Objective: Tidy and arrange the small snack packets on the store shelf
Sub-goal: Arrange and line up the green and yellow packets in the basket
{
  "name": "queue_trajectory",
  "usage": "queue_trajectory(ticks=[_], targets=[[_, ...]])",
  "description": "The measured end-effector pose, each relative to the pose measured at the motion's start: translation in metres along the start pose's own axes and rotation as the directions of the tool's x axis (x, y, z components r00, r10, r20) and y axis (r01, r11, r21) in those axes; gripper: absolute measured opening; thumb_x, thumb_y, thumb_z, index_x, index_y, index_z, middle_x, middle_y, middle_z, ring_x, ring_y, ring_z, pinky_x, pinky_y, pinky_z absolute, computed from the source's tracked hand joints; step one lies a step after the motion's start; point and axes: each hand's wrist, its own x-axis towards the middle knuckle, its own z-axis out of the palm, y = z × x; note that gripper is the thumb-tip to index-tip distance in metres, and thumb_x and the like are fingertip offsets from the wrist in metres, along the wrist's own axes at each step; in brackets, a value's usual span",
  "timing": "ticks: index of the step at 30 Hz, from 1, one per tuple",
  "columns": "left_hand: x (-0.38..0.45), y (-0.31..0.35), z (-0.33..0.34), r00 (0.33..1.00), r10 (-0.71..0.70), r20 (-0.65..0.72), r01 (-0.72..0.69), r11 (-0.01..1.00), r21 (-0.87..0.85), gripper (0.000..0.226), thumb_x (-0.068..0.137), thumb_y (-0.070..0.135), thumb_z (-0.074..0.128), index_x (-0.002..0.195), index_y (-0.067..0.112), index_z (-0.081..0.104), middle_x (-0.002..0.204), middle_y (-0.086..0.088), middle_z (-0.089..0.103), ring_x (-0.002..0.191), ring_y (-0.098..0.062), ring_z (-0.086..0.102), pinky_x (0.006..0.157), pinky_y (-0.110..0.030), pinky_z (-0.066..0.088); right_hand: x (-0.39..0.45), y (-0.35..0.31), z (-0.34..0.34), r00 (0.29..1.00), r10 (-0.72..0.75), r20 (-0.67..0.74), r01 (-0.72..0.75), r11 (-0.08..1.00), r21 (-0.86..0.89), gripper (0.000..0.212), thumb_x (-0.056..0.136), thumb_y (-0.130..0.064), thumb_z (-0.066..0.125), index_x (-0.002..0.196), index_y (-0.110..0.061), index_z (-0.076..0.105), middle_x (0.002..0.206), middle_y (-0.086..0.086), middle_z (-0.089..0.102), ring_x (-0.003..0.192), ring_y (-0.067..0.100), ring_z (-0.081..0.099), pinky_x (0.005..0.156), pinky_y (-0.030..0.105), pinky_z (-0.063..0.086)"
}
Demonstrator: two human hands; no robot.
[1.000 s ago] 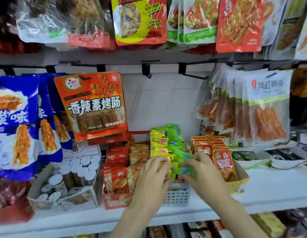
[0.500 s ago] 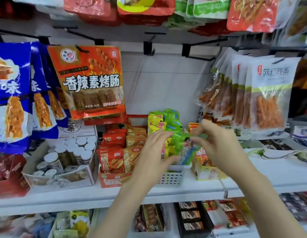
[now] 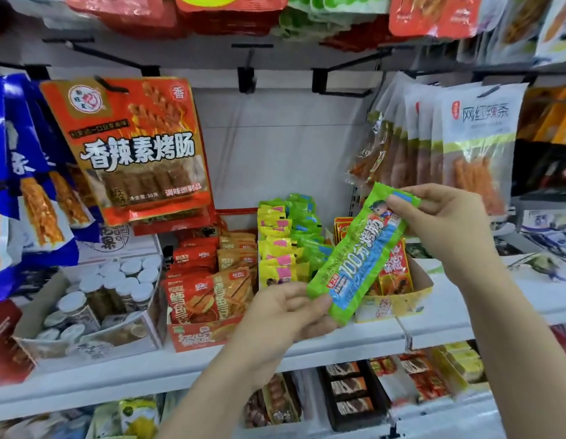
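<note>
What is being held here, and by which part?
One green snack packet: left hand pinches its lower end, right hand pinches its upper end.

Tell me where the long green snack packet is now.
In the head view, the long green packet is held tilted in front of the shelf, between the left hand and right hand, before the green and yellow packets.
</note>
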Motion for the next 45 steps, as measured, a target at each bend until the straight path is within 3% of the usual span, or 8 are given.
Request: queue_trajectory(ticks=[4, 15, 22, 25, 28, 34, 38, 45], targets=[[-0.006, -0.004, 0.002, 0.995, -0.015, -0.101, 0.002, 0.992, -0.123, 0.03, 0.075, 0.021, 0.069, 0.094, 0.0, 0.057, 0.073, -0.011, 0.072, 0.066, -0.018, 0.072, 0.059, -0.018, 0.056, 0.005, 0.014, 0.0, 0.998, 0.061, 0.034, -0.063, 0.997, 0.055, 0.013, 0.081, -0.029, 0.078, 0.088, -0.02, 0.073, 0.075, 0.002, 0.076, 0.072, 0.024, 0.074, 0.072, 0.05, 0.06], [-0.013, 0.002, 0.01, 0.996, 0.006, -0.092, -0.015, 0.995, -0.1, 0.041, 0.083, 0.021, 0.066, 0.109, -0.008, 0.052, 0.08, -0.012, 0.074, 0.074, -0.023, 0.074, 0.064, -0.021, 0.057, -0.002, 0.012, -0.013, 0.994, -0.006, 0.108, -0.021, 0.969, 0.248, 0.004, 0.085, -0.018, 0.072, 0.085, -0.018, 0.069, 0.058, -0.006, 0.069, 0.053, 0.001, 0.06, 0.052, 0.012, 0.046], [-0.013, 0.004, 0.015, 0.988, -0.141, 0.064, 0.154, 0.883, -0.443, 0.056, 0.083, 0.038, 0.06, 0.126, 0.002, 0.059, 0.123, -0.028, 0.063, 0.105, -0.044, 0.067, 0.079, -0.04, 0.06, -0.01, 0.013, -0.017, 0.963, -0.006, 0.268, -0.126, 0.873, 0.47, 0.013, 0.08, -0.031, 0.069, 0.088, -0.022, 0.066, 0.073, 0.012, 0.046, 0.056, 0.015, 0.033, 0.052, 0.021, 0.033], [-0.006, 0.011, 0.013, 0.958, -0.221, 0.185, 0.288, 0.763, -0.579, 0.074, 0.079, 0.055, 0.056, 0.121, -0.005, 0.064, 0.117, -0.033, 0.064, 0.089, -0.039, 0.071, 0.069, -0.037, 0.062, -0.007, 0.017, -0.01, 0.952, -0.004, 0.306, -0.189, 0.779, 0.598, 0.004, 0.085, -0.022, 0.064, 0.087, -0.023, 0.067, 0.075, 0.004, 0.05, 0.059, 0.013, 0.032, 0.054, 0.021, 0.031], [0.001, 0.005, 0.011, 0.973, -0.221, 0.067, 0.212, 0.737, -0.642, 0.051, 0.074, 0.024, 0.066, 0.109, -0.013, 0.062, 0.097, -0.031, 0.069, 0.061, -0.028, 0.07, 0.051, -0.027, 0.059, -0.004, 0.02, -0.01, 0.942, -0.01, 0.336, -0.212, 0.757, 0.618, 0.008, 0.089, -0.019, 0.059, 0.088, -0.022, 0.067, 0.082, 0.001, 0.056, 0.061, 0.01, 0.042, 0.057, 0.018, 0.041], [-0.005, -0.005, 0.007, 0.971, 0.051, -0.235, -0.1, 0.974, -0.204, 0.027, 0.074, 0.013, 0.07, 0.1, 0.008, 0.076, 0.097, -0.01, 0.076, 0.08, -0.018, 0.074, 0.064, -0.021, 0.058, -0.003, 0.022, -0.011, 0.887, 0.097, 0.451, -0.349, 0.78, 0.52, 0.052, 0.086, -0.055, 0.057, 0.12, -0.017, 0.068, 0.109, 0.005, 0.072, 0.1, 0.017, 0.069, 0.083, 0.025, 0.056], [-0.011, -0.004, 0.009, 0.927, 0.216, -0.306, -0.198, 0.976, 0.09, 0.034, 0.082, 0.001, 0.072, 0.111, 0.019, 0.07, 0.094, -0.003, 0.077, 0.078, -0.016, 0.074, 0.067, -0.023, 0.057, -0.009, 0.024, -0.01, 0.912, 0.13, 0.39, -0.288, 0.878, 0.382, 0.053, 0.072, -0.031, 0.079, 0.123, -0.03, 0.066, 0.107, 0.013, 0.074, 0.104, 0.035, 0.068, 0.092, 0.039, 0.056], [-0.016, -0.003, 0.012, 0.923, 0.276, -0.267, -0.249, 0.959, 0.133, 0.041, 0.08, -0.005, 0.073, 0.111, 0.021, 0.069, 0.099, 0.012, 0.076, 0.089, -0.017, 0.074, 0.067, -0.019, 0.056, -0.013, 0.02, -0.009, 0.922, 0.15, 0.358, -0.308, 0.843, 0.441, 0.055, 0.071, -0.022, 0.078, 0.125, -0.026, 0.065, 0.104, 0.014, 0.074, 0.103, 0.033, 0.069, 0.093, 0.043, 0.055]])
